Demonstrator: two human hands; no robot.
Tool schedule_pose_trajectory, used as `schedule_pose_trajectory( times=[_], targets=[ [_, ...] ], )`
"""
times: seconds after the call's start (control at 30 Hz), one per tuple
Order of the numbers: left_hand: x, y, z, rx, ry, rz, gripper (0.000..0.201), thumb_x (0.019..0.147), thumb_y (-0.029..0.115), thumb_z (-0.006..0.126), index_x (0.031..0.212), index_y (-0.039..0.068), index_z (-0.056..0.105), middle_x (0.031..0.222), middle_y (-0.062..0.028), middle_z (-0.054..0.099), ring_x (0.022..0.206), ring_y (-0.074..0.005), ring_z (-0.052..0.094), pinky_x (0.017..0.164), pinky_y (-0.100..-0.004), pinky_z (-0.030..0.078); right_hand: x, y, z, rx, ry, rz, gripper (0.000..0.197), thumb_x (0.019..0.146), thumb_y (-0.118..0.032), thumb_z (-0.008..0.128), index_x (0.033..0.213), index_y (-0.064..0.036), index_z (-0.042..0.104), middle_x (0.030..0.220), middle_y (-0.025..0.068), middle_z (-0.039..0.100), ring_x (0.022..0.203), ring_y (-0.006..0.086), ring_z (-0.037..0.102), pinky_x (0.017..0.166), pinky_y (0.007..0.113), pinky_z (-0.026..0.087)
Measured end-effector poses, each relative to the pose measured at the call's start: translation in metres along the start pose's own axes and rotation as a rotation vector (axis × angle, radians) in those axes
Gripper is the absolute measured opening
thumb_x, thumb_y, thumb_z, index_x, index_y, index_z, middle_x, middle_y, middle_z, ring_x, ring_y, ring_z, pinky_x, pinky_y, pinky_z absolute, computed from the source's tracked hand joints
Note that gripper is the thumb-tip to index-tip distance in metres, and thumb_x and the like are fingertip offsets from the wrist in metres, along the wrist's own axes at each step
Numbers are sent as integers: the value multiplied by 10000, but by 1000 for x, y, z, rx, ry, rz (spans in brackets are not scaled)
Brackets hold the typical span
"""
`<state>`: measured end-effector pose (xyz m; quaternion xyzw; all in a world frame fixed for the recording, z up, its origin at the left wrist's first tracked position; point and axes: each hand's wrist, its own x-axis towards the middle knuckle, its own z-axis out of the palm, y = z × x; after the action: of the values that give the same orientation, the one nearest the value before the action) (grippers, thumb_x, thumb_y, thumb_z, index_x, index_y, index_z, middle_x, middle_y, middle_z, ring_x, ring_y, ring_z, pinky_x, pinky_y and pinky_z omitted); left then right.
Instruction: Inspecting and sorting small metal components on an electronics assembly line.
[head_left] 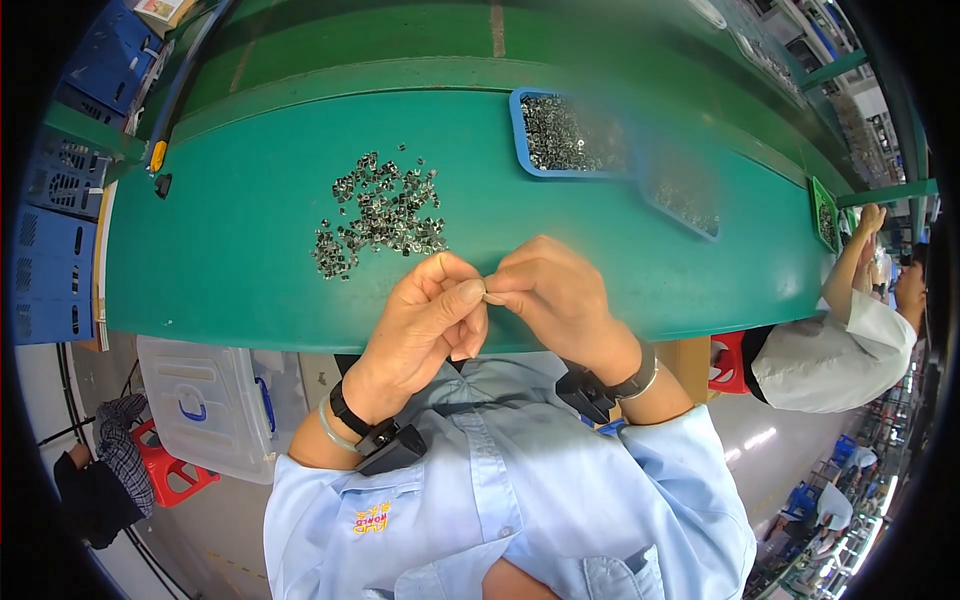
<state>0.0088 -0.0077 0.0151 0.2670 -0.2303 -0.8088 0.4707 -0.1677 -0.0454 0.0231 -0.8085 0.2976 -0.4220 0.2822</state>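
Note:
My left hand (436,312) and my right hand (553,292) meet fingertip to fingertip above the near edge of the green table (250,290). Both are closed in a pinch. Whatever lies between the fingertips is too small and too covered to make out. Just beyond my left hand spreads a loose pile of small shiny metal parts (385,212). Farther off to the right, a blue tray (519,130) is filled with similar small parts. Beside it a second blue tray (683,222) is partly lost in a blur.
At the far right sits a green tray (823,212) of parts, near a co-worker (835,340) in a light shirt. Blue crates (55,275) stack up at the left. A clear lidded box (200,405) stands below the table's left front edge, near a red stool (180,478).

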Motion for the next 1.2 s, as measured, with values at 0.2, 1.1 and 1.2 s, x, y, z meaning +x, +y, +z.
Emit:
schedule_pose_trajectory(
  times=[0.2, 1.1, 1.2],
  targets=[
    [0, -2, -1, 65, 39, -20, 129, 937, 178, 541, 909, 56, 513, 647, -60, 553, 501, -122, 480, 426, -240, 362, -2, 1, -1, 2, -14, 39, 129, 737, -33, 705, 839, -61, 630, 789, 46, 609, 711, 201, 589, 601, 302, 473],
    [-13, 9, -30, -43, 269, 104, 142, 955, 146, 477, 1017, 31, 533, 645, -55, 525, 495, -114, 468, 439, -246, 355, 31, 67, -71, -434, 280, 317, 110, 770, -23, 668, 868, -42, 622, 837, 79, 607, 791, 218, 610, 672, 318, 493],
    [-19, 11, -39, -74, 294, 142, 140, 956, 140, 474, 1017, 29, 533, 643, -58, 526, 495, -116, 471, 437, -246, 355, 27, 61, -50, -447, 70, 63, 153, 746, -28, 674, 886, -57, 618, 848, 85, 593, 780, 254, 597, 668, 344, 492]
  ],
)
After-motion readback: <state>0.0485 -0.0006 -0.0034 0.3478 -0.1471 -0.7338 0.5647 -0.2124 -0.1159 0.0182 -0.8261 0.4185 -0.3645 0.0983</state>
